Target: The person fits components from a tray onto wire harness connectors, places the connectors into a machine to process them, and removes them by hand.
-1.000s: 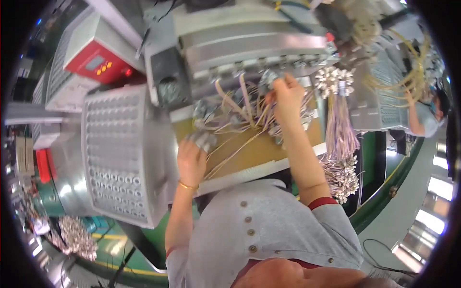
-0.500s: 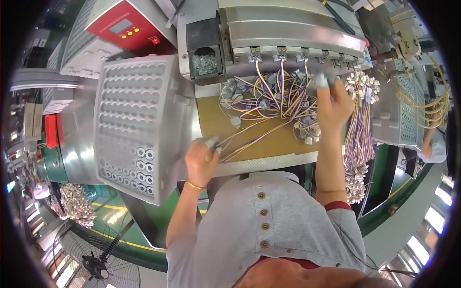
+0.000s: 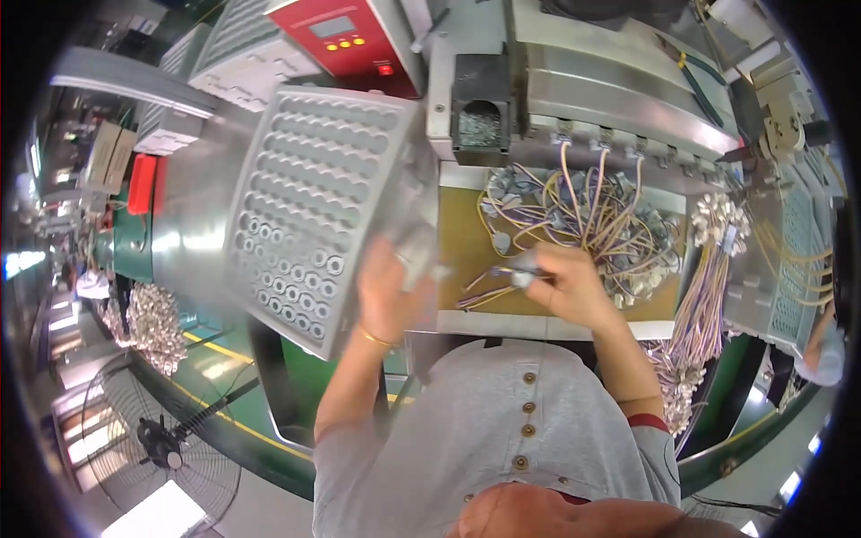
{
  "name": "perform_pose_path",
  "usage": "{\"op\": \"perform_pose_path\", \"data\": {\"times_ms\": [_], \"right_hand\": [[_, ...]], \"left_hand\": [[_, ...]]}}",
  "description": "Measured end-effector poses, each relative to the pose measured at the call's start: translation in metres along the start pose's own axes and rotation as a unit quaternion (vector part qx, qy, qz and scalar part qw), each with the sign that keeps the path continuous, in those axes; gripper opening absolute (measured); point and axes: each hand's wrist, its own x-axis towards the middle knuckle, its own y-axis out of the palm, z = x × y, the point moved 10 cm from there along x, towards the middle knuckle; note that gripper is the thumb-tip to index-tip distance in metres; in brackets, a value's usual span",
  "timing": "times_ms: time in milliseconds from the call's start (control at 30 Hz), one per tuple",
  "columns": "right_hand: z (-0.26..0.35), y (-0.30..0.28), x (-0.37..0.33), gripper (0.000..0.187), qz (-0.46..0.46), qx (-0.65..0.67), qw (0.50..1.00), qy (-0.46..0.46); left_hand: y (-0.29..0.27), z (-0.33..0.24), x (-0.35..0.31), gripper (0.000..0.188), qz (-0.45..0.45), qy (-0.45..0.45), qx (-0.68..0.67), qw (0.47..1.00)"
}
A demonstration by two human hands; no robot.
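Note:
Smeared by motion, my left hand is beside the near right side of the grey tray; its fingers do not show clearly. My right hand is closed, thumb against fingers, with pale covers on the fingertips. It pinches a wire harness whose thin yellow and purple wires trail left over the brown work board. Behind that hand lies a tangled pile of wire harnesses with pale connectors. Several of their ends reach up to the front of a metal fixture.
Small ring-shaped parts fill the tray's near rows. A black box of clear bits stands behind the board, and a red control unit at the back left. Pliers lie on the fixture. A harness bundle hangs at the right.
My right hand has come from the fixture down and left to the harness over the board. My left hand has left the wires and moved toward the tray. The whole view has shifted.

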Motion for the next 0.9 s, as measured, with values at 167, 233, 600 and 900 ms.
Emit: {"op": "perform_pose_path", "data": {"times_ms": [167,233,600,900], "right_hand": [[-0.007,-0.025,-0.018,0.008,-0.051,0.077,0.994,0.057],[0.0,-0.026,-0.018,0.007,-0.057,0.058,0.995,0.062],[0.017,-0.03,-0.004,0.01,-0.116,-0.005,0.993,-0.032],[0.017,-0.036,-0.005,0.005,-0.174,0.058,0.982,-0.04]], "left_hand": [[-0.108,0.163,-0.009,0.028,-0.103,-0.17,0.364,0.91],[-0.133,0.211,-0.037,0.03,-0.116,-0.152,0.521,0.832],[-0.129,0.193,-0.034,0.028,-0.167,-0.269,0.056,0.947],[0.082,-0.009,-0.008,0.033,0.079,-0.312,-0.57,0.756]]}}
